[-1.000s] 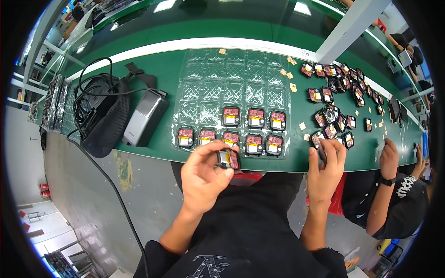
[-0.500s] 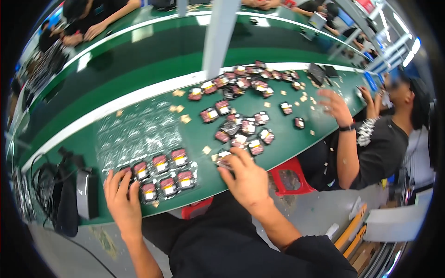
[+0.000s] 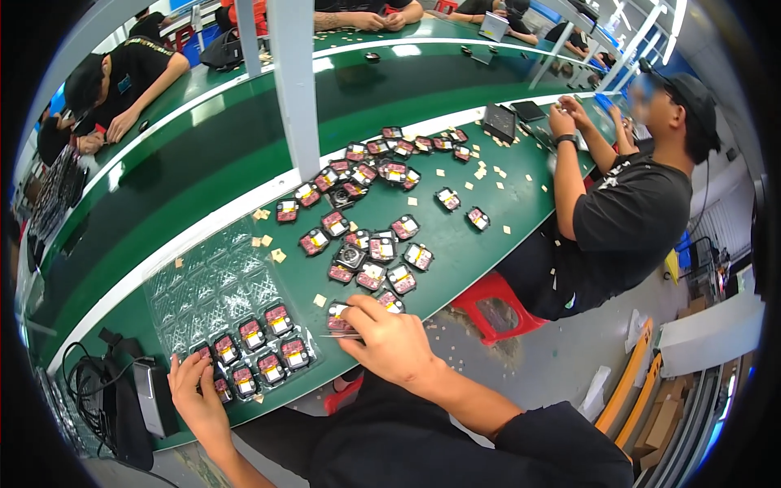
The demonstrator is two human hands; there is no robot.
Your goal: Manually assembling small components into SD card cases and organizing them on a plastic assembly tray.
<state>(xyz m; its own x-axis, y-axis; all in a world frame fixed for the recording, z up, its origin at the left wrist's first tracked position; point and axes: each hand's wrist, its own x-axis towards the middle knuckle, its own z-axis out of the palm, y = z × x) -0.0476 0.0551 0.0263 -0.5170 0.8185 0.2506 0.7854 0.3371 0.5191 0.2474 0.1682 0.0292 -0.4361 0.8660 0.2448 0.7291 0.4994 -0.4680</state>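
My left hand [image 3: 198, 403] rests at the left end of a transparent plastic tray [image 3: 175, 294], fingers slightly apart and touching the end modules there. Several small black square modules [image 3: 270, 368] with pinkish-red faces and white-yellow labels sit in two rows in the tray's near pockets. To the right of the tray, my right hand [image 3: 386, 337] is closed, thumb against fingers, around a thin metal tool [image 3: 338, 335], its kind unclear. Just beyond its fingertips lies another module [image 3: 336, 313], partly covered by the hand.
Loose modules [image 3: 381, 246] lie heaped on the green table [image 3: 480, 244], with small beige squares [image 3: 480, 171] scattered about. A black box with cables [image 3: 150, 398] stands at the left. Upright grey posts [image 3: 294, 98] rise behind. A co-worker [image 3: 626, 195] sits at the right by a red stool [image 3: 492, 313].
The view has shifted, so the table things appear further left and lower. My right hand stays by the same module; the left stays at the tray. The co-worker's raised hand has drawn back toward their other hand.
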